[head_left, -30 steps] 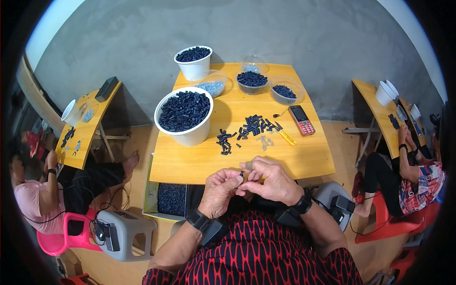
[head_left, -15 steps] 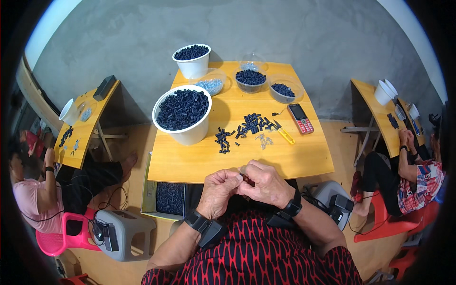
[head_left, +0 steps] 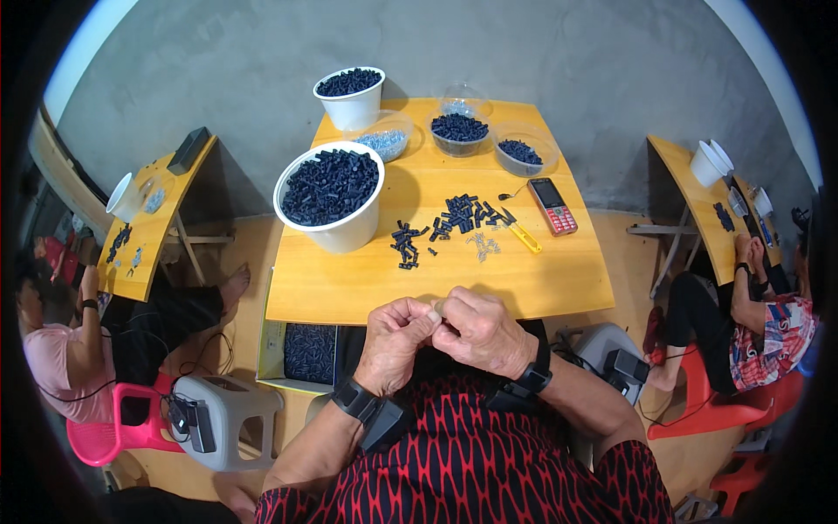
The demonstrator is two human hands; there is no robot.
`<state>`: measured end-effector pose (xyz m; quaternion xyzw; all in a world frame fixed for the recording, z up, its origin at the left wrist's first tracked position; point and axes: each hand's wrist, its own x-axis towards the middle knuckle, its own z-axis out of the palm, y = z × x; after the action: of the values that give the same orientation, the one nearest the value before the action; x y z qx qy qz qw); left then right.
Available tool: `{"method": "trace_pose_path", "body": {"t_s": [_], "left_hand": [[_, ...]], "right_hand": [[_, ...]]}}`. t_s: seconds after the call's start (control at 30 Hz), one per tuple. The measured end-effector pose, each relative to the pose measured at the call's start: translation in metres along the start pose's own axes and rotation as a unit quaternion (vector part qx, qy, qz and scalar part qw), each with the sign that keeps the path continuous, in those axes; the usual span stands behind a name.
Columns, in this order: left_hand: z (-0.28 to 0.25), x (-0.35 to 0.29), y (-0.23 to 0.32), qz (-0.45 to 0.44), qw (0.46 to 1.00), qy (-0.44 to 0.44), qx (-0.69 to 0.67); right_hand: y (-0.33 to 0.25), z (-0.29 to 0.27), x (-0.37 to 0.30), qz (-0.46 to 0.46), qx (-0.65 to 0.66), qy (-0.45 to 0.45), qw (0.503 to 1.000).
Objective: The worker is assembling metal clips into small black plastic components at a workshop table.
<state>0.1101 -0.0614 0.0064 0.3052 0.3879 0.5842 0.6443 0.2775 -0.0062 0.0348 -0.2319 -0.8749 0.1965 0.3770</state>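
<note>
My left hand (head_left: 394, 339) and my right hand (head_left: 485, 332) meet at the near edge of the yellow table (head_left: 349, 293). Their thumbs and fingertips are pinched together, and whatever sits between them is too small and covered to name. Beyond them lies a loose pile of short black tubular pieces (head_left: 460, 215), with a smaller cluster of black pieces (head_left: 406, 244) to its left. Small silvery metal pieces (head_left: 483, 248) are scattered nearest my right hand. Beside these rests a yellow utility knife (head_left: 525, 237).
Two white buckets of black pieces, one near (head_left: 330, 236) and one far (head_left: 351, 112), stand on the left. Clear tubs (head_left: 457, 144) hold more pieces. A red keypad phone (head_left: 553, 208) lies right. An open box (head_left: 298, 356) sits below the table. People work at side tables.
The table and everything on it sit slightly higher in the picture as the view tilts. My hands stay pinched together, and the small dark bit between the fingertips no longer shows.
</note>
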Motion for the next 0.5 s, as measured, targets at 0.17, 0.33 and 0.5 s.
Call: {"method": "trace_pose_path", "body": {"t_s": [0.17, 0.33, 0.5], "left_hand": [[-0.009, 0.005, 0.008, 0.015, 0.999, 0.025, 0.025], [-0.065, 0.026, 0.04, 0.276, 0.921, 0.254, 0.103], [-0.187, 0.011, 0.084, 0.39, 0.739, 0.539, 0.101]], "right_hand": [[0.021, 0.012, 0.002, 0.033, 0.102, -0.006, 0.994], [0.052, -0.005, 0.011, 0.169, 0.043, 0.032, 0.984], [0.072, -0.003, 0.032, 0.133, -0.033, 0.039, 0.99]]}}
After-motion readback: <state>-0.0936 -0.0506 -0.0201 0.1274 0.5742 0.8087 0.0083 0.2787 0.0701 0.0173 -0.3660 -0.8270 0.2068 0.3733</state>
